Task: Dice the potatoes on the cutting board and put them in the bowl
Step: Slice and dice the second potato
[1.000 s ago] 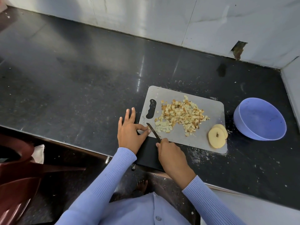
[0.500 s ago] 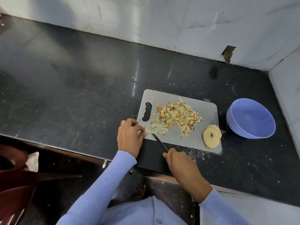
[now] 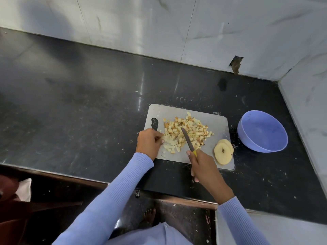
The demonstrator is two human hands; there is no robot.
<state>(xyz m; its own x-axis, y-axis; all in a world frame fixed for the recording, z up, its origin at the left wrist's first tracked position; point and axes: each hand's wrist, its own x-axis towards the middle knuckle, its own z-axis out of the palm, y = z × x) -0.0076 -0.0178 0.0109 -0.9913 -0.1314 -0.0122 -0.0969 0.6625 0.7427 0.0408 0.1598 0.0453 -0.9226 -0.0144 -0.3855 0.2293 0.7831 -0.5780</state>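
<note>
Head view: right hand (image 3: 203, 165) grips the knife (image 3: 188, 140), left hand (image 3: 150, 143) curls beside light, loose potato dice (image 3: 187, 131) (best scooped, not pinched; whether it holds any I cannot tell).

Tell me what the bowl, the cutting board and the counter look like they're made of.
The bowl looks like matte plastic: uniform lavender colour, soft sheen. The cutting board seems thin plastic, light grey and dull, with a moulded handle slot. The counter looks like polished black stone, perhaps granite: it mirrors the light in streaks and shows fine speckling.
</note>
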